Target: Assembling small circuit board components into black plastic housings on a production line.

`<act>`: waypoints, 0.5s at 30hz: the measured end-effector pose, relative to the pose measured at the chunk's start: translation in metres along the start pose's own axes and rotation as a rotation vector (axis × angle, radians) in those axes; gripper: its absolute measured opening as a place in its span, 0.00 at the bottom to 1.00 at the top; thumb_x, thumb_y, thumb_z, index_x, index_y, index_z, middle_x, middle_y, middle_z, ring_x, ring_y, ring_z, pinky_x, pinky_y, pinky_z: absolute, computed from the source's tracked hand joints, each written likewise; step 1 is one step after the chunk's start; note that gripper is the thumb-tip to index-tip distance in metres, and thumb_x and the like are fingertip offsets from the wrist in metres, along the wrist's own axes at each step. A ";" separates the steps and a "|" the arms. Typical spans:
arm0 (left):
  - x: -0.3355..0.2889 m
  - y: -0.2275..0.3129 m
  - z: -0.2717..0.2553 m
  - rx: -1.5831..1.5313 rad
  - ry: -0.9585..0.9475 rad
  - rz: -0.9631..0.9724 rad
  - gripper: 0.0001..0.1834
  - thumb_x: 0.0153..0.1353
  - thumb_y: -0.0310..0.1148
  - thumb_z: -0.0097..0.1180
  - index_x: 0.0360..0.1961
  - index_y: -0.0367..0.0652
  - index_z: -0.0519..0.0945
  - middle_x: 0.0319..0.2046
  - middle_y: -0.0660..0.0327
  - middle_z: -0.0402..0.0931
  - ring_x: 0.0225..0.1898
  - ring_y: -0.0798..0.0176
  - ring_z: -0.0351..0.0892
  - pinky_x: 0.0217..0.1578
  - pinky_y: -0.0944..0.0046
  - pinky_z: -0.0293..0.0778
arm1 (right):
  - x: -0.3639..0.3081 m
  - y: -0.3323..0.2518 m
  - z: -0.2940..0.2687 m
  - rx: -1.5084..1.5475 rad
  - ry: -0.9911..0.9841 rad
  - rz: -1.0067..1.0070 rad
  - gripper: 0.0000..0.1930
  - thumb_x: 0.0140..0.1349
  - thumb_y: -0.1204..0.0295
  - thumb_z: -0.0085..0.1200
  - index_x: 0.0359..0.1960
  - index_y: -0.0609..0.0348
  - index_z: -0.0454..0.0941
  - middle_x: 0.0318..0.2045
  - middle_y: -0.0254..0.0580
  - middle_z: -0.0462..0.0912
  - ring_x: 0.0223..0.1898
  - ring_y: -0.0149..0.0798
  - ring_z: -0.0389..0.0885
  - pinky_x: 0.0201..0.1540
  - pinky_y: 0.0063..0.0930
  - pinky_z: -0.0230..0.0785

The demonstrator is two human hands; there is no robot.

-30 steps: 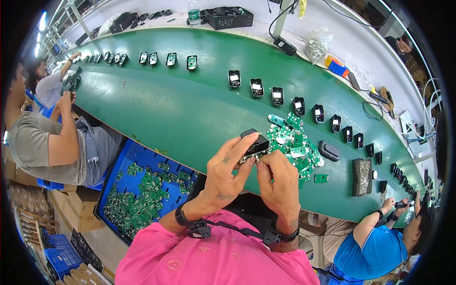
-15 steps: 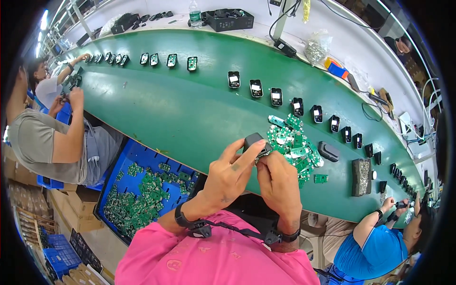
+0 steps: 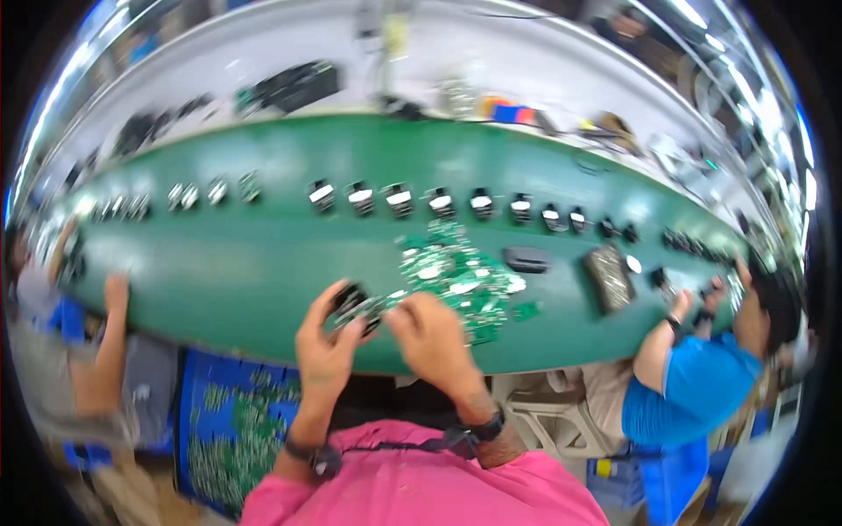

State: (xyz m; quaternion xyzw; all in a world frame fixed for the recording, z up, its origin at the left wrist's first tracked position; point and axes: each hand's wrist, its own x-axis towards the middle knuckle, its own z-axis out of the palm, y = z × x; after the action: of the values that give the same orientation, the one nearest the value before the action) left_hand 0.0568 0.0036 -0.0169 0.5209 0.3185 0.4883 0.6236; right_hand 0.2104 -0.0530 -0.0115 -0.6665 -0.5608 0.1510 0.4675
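My left hand (image 3: 324, 351) grips a small black plastic housing (image 3: 353, 302), tilted with its inner side up. My right hand (image 3: 434, 342) is pinched close beside it, on what looks like a small green circuit board (image 3: 389, 303) that reaches toward the housing; motion blur smears its outline. Just beyond my right fingers lies a loose pile of green circuit boards (image 3: 460, 280) on the green table (image 3: 246, 289). A row of black housings with white labels (image 3: 399, 200) stands past the pile.
A closed black case (image 3: 526, 259) and a speckled block (image 3: 609, 279) lie right of the pile. More filled housings (image 3: 217, 190) line the far left. A blue bin (image 3: 197, 386) of boards sits below the table edge. Co-workers in grey (image 3: 66, 386) and blue (image 3: 693, 386) sit either side.
The view has swung and blurred. The housing has been turned so its inner side shows, and my hands have moved apart, with my right hand now at its right side.
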 end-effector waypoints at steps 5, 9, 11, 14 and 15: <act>-0.015 0.001 -0.009 0.179 -0.082 -0.049 0.35 0.52 0.18 0.65 0.64 0.34 0.70 0.48 0.56 0.77 0.45 0.66 0.80 0.41 0.69 0.81 | -0.011 0.006 0.013 0.130 -0.050 -0.115 0.08 0.66 0.69 0.54 0.34 0.63 0.78 0.30 0.51 0.79 0.34 0.56 0.80 0.37 0.45 0.72; -0.016 -0.008 -0.004 0.363 -0.070 0.071 0.34 0.53 0.20 0.67 0.63 0.37 0.72 0.44 0.58 0.77 0.39 0.70 0.78 0.38 0.71 0.78 | -0.020 -0.008 0.008 0.058 -0.029 -0.213 0.08 0.68 0.69 0.52 0.35 0.61 0.76 0.34 0.50 0.79 0.34 0.55 0.80 0.36 0.46 0.72; -0.017 -0.009 -0.001 0.407 -0.111 0.052 0.33 0.54 0.21 0.67 0.63 0.37 0.73 0.43 0.59 0.77 0.38 0.71 0.78 0.37 0.72 0.77 | -0.021 -0.008 0.009 0.124 0.032 -0.212 0.08 0.68 0.69 0.52 0.36 0.62 0.76 0.34 0.49 0.79 0.34 0.55 0.80 0.36 0.45 0.72; -0.014 -0.012 0.011 0.408 -0.161 0.078 0.30 0.56 0.24 0.67 0.62 0.37 0.74 0.43 0.60 0.78 0.39 0.71 0.77 0.39 0.72 0.76 | -0.024 -0.001 0.010 0.244 0.133 -0.164 0.08 0.67 0.69 0.54 0.38 0.62 0.76 0.33 0.50 0.78 0.33 0.54 0.79 0.36 0.43 0.72; -0.016 -0.013 0.009 0.464 -0.123 0.157 0.29 0.58 0.25 0.66 0.61 0.36 0.74 0.44 0.59 0.79 0.40 0.70 0.78 0.41 0.70 0.76 | -0.027 0.001 0.016 0.260 0.152 -0.137 0.08 0.67 0.69 0.54 0.38 0.63 0.77 0.33 0.50 0.78 0.33 0.54 0.79 0.36 0.43 0.72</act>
State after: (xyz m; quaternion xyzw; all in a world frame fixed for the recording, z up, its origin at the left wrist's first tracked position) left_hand 0.0638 -0.0141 -0.0283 0.7019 0.3419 0.4165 0.4657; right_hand 0.1904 -0.0691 -0.0291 -0.5701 -0.5437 0.1392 0.6000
